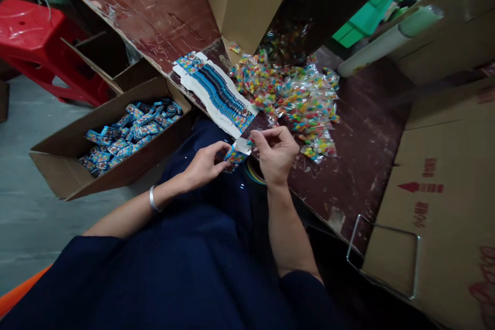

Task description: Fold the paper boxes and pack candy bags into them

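Note:
My left hand [208, 164] is closed around a small printed blue carton [237, 154], whose white inner flaps stand open at the top. Just to its right, my right hand [276, 153] pinches a small bag of colourful candy [251, 142] at the carton's mouth; my fingers hide most of the bag. Beyond my hands, overlapping flat printed carton blanks [220, 93] lie in a row at the table edge. To their right spreads a heap of clear bags with multicoloured pieces [305, 98].
A long cardboard box [127, 180] at left holds many small blue cartons [127, 134]. Behind it stands a red stool [42, 46]. A large cardboard box [444, 165] and a metal wire frame [417, 263] are at right. A green bin [363, 15] and a pale roll [390, 38] lie further back.

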{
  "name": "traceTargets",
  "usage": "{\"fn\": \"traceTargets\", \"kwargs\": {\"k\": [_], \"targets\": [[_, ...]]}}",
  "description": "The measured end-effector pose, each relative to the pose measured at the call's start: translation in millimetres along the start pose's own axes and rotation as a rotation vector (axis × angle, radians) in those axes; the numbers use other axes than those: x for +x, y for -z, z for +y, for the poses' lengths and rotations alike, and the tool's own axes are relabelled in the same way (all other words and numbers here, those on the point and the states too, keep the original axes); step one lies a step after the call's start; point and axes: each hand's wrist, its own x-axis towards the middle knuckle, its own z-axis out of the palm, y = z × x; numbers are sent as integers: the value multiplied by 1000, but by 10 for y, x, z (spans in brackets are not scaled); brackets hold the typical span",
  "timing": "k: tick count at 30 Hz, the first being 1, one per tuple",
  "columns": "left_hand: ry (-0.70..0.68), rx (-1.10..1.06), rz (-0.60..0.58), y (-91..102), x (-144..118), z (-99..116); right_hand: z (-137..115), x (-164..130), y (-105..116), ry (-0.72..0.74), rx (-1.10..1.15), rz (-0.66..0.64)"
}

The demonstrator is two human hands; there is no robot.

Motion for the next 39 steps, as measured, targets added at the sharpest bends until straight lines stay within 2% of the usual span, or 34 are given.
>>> {"fn": "traceTargets", "kwargs": {"k": [2,5,8,11,14,17,22,25,30,35,39], "targets": [[-29,-12,23,-50,-24,40,-22,-94,-85,69,-93,31],[-16,-56,70,-85,-51,63,-11,-148,-122,267,-289,44],[13,-85,127,-88,-65,59,-19,-138,-72,434,-414,-31],[-2,-67,147,-79,-70,64,-42,-109,5,470,-477,-113],[-13,-62,145,-73,-75,84,-33,-95,65,438,-438,-257],[-12,-115,150,-67,-80,108,25,-123,93,331,-260,-372],[-22,-280,71,-45,-66,148,141,-283,58,60,106,-247],[-3,-359,60,-38,-43,164,166,-406,-22,3,185,-201],[5,-397,5,-46,-15,155,180,-460,-131,-53,290,-35],[-28,-347,-13,-28,29,151,193,-365,-125,-101,319,-210],[-87,-370,28,-7,57,168,163,-409,-128,-47,325,-110]]}}
